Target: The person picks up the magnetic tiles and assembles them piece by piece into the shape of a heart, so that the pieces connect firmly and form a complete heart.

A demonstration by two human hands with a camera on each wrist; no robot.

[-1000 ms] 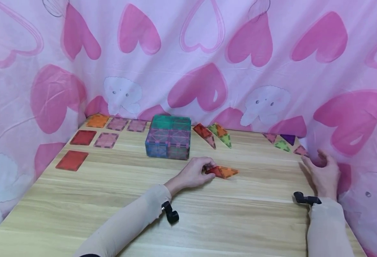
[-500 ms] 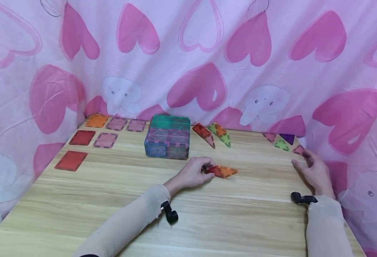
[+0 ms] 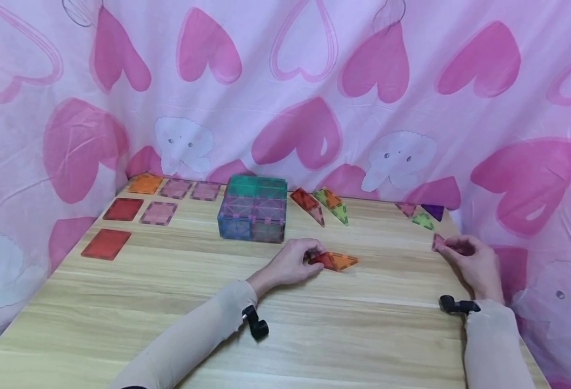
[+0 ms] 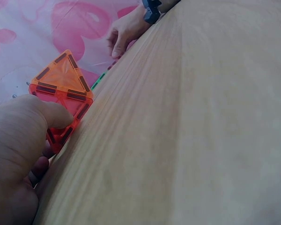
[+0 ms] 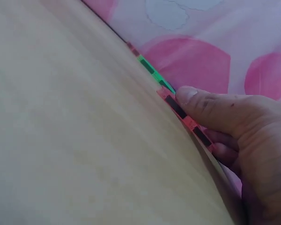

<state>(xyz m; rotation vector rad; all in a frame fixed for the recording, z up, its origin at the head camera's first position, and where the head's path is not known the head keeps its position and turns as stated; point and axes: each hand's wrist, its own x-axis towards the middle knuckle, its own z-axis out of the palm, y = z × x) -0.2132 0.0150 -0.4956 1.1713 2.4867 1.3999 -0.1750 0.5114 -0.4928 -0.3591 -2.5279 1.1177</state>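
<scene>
My left hand pinches a red triangular magnetic tile, whose edge joins an orange triangular tile. In the left wrist view the thumb lies across the red tile, with the orange tile beyond it. Over at the right side of the table, my right hand holds a pink triangular tile between thumb and fingers. The right wrist view shows that pink tile edge-on, its far part hidden by the hand. Close by lie a green triangle, a purple triangle and another pink triangle.
A box of translucent tiles stands at the back middle. Right of it lie a red-and-pink pair and a green-and-orange strip. Square tiles, among them a red square, lie at left. A pink curtain borders the table.
My right hand has reached down to the pink triangle, taken hold of it and drawn it left and nearer, away from the other triangles. The left hand keeps its place.
</scene>
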